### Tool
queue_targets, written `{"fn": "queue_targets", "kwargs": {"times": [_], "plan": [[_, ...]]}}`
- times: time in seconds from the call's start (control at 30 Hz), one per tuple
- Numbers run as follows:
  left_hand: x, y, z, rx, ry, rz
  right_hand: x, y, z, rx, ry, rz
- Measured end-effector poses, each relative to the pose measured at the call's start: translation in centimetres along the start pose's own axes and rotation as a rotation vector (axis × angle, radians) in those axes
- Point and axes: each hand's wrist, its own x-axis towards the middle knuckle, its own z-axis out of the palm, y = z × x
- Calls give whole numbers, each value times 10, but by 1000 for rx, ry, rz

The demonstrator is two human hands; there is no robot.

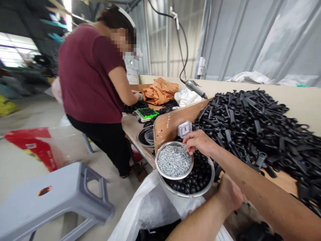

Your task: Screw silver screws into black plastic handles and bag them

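A metal bowl (156,160) full of small silver screws (174,160) rests on a larger bowl (213,175) of round black parts (192,182). My right hand (199,142) is at the right rim of the screw bowl, its thumb and fingers pinched together; what is between the fingertips is too small to make out. Lower down, to the right of the larger bowl, is my left hand (232,192), partly turned away with its fingers hidden. A small clear box (185,129) stands just behind my right hand.
Black plastic parts (240,124) are heaped at the right. A wooden divider (173,122) and hanging tool (194,87) stand beyond the bowls. Left are a person (90,73) at the bench and a grey stool (50,201). A white sack (142,204) lies below.
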Motion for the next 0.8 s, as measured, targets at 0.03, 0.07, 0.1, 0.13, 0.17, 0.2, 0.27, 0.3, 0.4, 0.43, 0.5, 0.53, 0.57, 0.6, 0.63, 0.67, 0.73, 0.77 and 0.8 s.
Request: {"fn": "queue_targets", "kwargs": {"times": [0.03,0.07,0.1,0.13,0.17,0.2,0.27,0.3,0.4,0.43,0.5,0.53,0.57,0.6,0.63,0.67,0.73,0.77,0.8], "plan": [[-1,3,1,3,-1,-21,-9,0,-9,32,30,6],[-2,5,0,8,1,-47,-21,1,-19,66,60,16],[-4,7,-1,14,13,-74,-35,4,-31,108,89,27],[-5,10,-3,19,37,-94,-52,8,-42,160,116,35],[-6,12,-6,25,60,-111,-71,13,-55,219,142,42],[-7,13,-8,32,82,-126,-92,19,-67,282,171,48],[-8,15,-9,50,114,-159,-139,33,-88,392,248,68],[-8,15,-7,62,128,-180,-164,40,-96,427,298,86],[-16,4,12,106,170,-258,-237,59,-112,497,447,136],[-22,-4,23,117,171,-279,-259,64,-115,512,484,147],[-39,-26,49,131,151,-319,-296,70,-116,539,530,163],[-50,-39,63,133,134,-342,-312,72,-115,548,536,167],[-62,-54,76,133,117,-375,-326,73,-113,550,534,172],[-74,-69,89,127,103,-414,-339,73,-109,539,523,183],[-87,-84,100,109,94,-456,-352,73,-105,509,494,206],[-99,-99,110,89,93,-490,-363,72,-99,461,446,241],[-122,-125,126,62,127,-542,-387,68,-84,299,317,296],[-132,-136,132,60,166,-563,-399,65,-76,175,254,287],[-141,-146,137,62,214,-588,-411,61,-68,31,201,249]]}}
